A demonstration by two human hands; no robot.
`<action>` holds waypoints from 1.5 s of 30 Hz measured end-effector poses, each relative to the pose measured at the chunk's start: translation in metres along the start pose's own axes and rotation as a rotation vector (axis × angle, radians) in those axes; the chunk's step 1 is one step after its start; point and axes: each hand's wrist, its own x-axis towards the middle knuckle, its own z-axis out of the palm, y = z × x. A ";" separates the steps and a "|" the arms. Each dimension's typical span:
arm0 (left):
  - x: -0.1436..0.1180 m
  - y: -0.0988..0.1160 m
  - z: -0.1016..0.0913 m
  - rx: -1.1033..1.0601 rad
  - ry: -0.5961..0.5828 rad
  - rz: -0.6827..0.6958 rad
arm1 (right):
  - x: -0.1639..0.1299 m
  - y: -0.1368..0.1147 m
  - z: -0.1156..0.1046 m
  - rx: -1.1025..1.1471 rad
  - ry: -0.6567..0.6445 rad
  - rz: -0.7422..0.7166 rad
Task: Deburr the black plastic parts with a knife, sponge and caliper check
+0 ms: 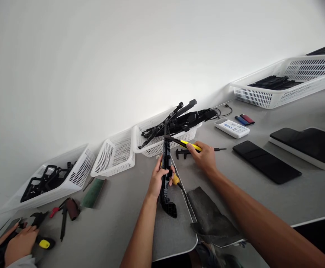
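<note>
Four white perforated plastic baskets line the far edge of the grey bench (304, 186). The far-left white basket (78, 175) holds a jumble of black angular plastic frames (43, 180). Next to it, the small white basket (114, 158) shows only its lattice walls. The middle white basket (151, 147) is stuffed with long black plastic strips (179, 121) that poke out over its rim. Far right, the wide white basket (287, 87) carries flat black ribbed pieces (274, 82), laid in a layer.

At the centre, the left hand (159, 178) is clamped around a long, narrow black plastic strip (166, 167), held upright above the near part of the bench, its rounded lower end hanging over a pale grey mat (170, 234). The right hand (204, 156) is closed on a slim yellow-and-black knife-like tool (188, 144), whose dark tip touches the strip near its top. A yellow-handled tool (176, 180) lies just behind the left hand.

Right of the hands lie a glossy black flat slab (265, 162), a white-edged black tablet-like slab (309, 143), a white boxy device with a blue label (232, 127) and two small lighters, blue and red (244, 120). A dark rumpled cloth (209, 219) lies near the right forearm.

Near left, another person's hand (19, 243) rests by a yellow-and-black tool (45, 243), with red-handled pliers (56, 210) and a green block (94, 192) beyond.
</note>
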 end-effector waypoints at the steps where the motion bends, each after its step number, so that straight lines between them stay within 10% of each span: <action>1: 0.000 0.000 0.000 0.001 0.002 0.002 | 0.000 0.000 0.000 0.015 0.010 0.005; 9: -0.001 0.000 0.001 -0.007 0.004 0.011 | 0.005 0.004 -0.006 0.025 0.098 0.087; 45: -0.003 -0.004 0.007 0.048 0.143 -0.031 | 0.009 0.006 -0.008 0.059 -0.249 -0.008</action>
